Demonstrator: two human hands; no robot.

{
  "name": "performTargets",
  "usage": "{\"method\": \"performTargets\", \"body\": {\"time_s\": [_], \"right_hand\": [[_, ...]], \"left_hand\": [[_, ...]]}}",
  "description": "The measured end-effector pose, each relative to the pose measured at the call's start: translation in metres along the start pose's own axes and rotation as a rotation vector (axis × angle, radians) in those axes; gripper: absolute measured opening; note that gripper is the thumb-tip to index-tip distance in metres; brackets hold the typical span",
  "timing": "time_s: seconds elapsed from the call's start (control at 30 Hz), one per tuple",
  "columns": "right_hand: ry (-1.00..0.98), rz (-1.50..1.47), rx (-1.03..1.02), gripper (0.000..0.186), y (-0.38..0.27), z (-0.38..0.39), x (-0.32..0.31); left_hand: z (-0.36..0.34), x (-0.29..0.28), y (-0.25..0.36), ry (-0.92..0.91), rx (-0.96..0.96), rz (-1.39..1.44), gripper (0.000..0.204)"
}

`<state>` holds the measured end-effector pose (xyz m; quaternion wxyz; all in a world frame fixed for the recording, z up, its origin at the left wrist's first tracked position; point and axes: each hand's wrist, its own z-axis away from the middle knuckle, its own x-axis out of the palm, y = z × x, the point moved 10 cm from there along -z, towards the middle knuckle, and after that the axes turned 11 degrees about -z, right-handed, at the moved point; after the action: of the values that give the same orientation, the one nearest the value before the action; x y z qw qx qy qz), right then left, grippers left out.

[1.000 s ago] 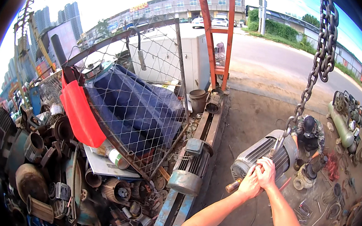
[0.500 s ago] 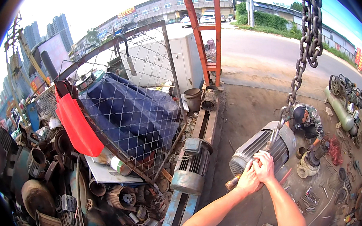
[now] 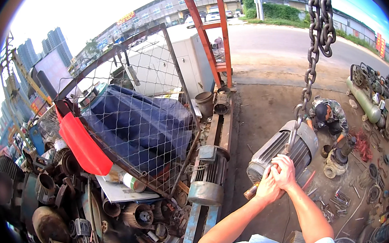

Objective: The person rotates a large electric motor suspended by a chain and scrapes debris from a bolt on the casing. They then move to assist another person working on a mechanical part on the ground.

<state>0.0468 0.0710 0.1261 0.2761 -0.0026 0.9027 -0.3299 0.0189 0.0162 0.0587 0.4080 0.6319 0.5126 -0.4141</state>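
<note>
My left hand and my right hand are closed together at the near side of a grey finned electric motor. What they grip is mostly hidden by the fingers. Just left of my left hand, a short brownish metal cylinder sticks out; its link to my grip cannot be made out. The motor hangs tilted from a heavy chain, which comes down to its upper side just beyond my right hand.
Beyond the motor, a person in camouflage bends over a smaller machine part. Tools lie on the dirt at right. A second motor rests on the steel beam. Scrap parts fill the left, by a wire-mesh panel.
The whole view has shifted slightly, with the chain and frame appearing farther left. Both hands keep the same closed grip by the motor.
</note>
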Motion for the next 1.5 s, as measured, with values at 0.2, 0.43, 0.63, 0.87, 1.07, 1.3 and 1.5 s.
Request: {"method": "performTargets", "body": {"time_s": [0.2,0.43,0.63,0.87,1.07,1.3,1.5], "right_hand": [[-0.009,0.005,-0.001,0.025,0.003,0.003,0.0],[-0.018,0.0,0.0,0.025,0.0,0.002,0.001],[-0.019,0.006,0.012,0.025,0.002,0.003,0.001],[-0.021,0.01,0.011,0.025,0.001,0.003,0.001],[-0.002,0.002,-0.009,0.023,-0.003,0.002,0.0],[-0.017,-0.004,-0.011,0.024,0.004,0.003,0.001],[-0.011,-0.004,-0.013,0.024,0.005,0.001,-0.002]], "left_hand": [[0.0,-0.002,0.003,-0.071,-0.003,-0.047,0.086],[0.001,-0.004,0.002,-0.072,0.001,-0.013,0.084],[0.002,-0.009,0.004,-0.07,0.011,-0.032,0.085],[0.001,-0.005,0.004,-0.065,0.011,-0.029,0.085],[0.002,0.0,0.003,-0.07,0.009,-0.019,0.087],[-0.001,-0.002,0.004,-0.112,0.001,-0.029,0.09],[-0.005,0.0,0.005,-0.11,-0.001,-0.047,0.089]]}}
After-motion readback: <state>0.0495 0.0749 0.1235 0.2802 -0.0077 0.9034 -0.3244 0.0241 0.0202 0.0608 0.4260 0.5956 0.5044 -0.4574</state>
